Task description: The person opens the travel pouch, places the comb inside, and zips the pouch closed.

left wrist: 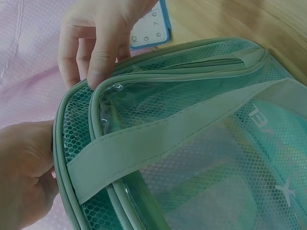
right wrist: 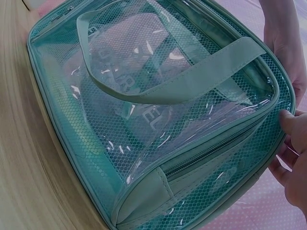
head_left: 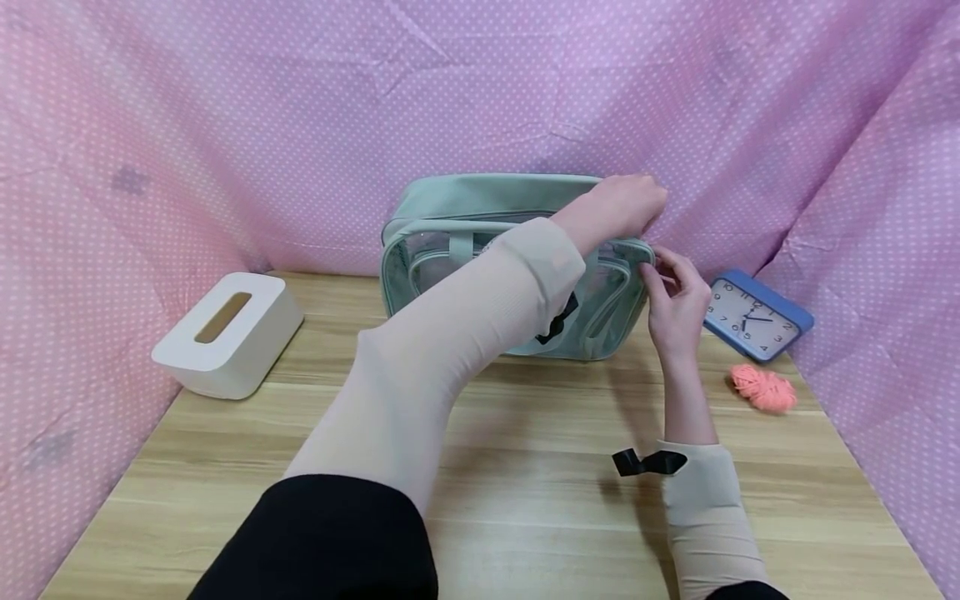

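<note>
A mint-green clear mesh travel bag [head_left: 480, 196] stands upright at the back of the table, its carrying strap [left wrist: 192, 122] looped across the front. Reaching across, my left hand [head_left: 618, 204] is at the bag's top right corner. Its fingers curl in at the rim in the left wrist view, with the fingertips hidden behind the edge. Lower on that side, my right hand [head_left: 678, 308] pinches the bag's edge between thumb and fingers. The right wrist view shows a zipper [right wrist: 211, 146] on a front pocket, below the strap.
A white tissue box [head_left: 247, 350] with a wooden slot sits at the left. Beyond my right hand lies a blue clock [head_left: 753, 317], with a coral yarn skein [head_left: 763, 388] in front of it. Pink dotted cloth [head_left: 337, 108] hangs around the wooden table [head_left: 540, 500].
</note>
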`<state>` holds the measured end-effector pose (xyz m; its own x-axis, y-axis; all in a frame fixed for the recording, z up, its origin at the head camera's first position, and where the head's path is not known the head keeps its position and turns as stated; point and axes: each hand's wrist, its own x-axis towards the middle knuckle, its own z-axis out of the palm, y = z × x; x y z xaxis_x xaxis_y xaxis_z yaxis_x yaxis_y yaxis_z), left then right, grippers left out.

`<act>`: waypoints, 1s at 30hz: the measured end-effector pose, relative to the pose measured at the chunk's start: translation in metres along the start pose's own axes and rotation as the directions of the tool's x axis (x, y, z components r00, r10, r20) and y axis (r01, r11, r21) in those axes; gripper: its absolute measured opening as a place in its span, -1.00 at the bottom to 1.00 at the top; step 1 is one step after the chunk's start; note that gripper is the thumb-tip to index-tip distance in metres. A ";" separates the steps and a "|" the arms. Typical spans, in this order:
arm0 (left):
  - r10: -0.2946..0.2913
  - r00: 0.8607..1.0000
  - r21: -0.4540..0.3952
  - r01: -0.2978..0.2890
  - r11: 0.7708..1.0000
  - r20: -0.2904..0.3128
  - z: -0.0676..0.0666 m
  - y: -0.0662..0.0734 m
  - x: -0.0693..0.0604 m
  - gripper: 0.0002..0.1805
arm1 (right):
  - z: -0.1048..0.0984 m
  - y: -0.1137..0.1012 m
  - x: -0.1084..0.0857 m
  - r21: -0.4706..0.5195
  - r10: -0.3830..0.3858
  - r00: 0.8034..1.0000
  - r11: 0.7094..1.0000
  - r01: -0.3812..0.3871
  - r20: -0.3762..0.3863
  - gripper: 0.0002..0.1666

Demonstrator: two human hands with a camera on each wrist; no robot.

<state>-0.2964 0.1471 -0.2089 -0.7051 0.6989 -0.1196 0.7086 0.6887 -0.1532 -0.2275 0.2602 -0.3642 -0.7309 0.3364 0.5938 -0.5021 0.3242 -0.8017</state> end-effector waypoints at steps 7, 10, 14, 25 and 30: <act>0.016 0.998 0.035 -0.018 0.999 0.054 -0.003 0.000 0.001 -0.65 | 0.000 0.000 0.000 0.013 -0.007 1.000 1.000 0.007 0.002 -0.70; 0.022 0.997 0.043 -0.025 0.999 0.067 -0.003 0.000 0.002 -0.64 | 0.000 0.000 0.000 0.018 -0.002 1.000 1.000 0.002 0.002 -0.70; 0.026 0.997 0.052 -0.030 0.998 0.078 -0.004 -0.001 0.002 -0.65 | 0.000 -0.002 0.000 0.018 0.014 1.000 1.000 -0.014 0.004 -0.71; 0.026 0.995 -0.028 -0.024 0.999 0.099 -0.004 -0.007 -0.005 -0.62 | 0.000 -0.002 0.000 0.000 0.030 1.000 1.000 -0.030 0.007 -0.71; 0.022 0.994 -0.056 -0.016 0.998 0.109 -0.005 -0.010 -0.007 -0.62 | -0.001 -0.004 -0.001 -0.006 0.029 1.000 1.000 -0.029 0.007 -0.71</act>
<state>-0.2982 0.1359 -0.2012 -0.6877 0.6890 -0.2288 0.7202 0.6871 -0.0960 -0.2242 0.2593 -0.3619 -0.7486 0.3398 0.5694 -0.4776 0.3195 -0.8184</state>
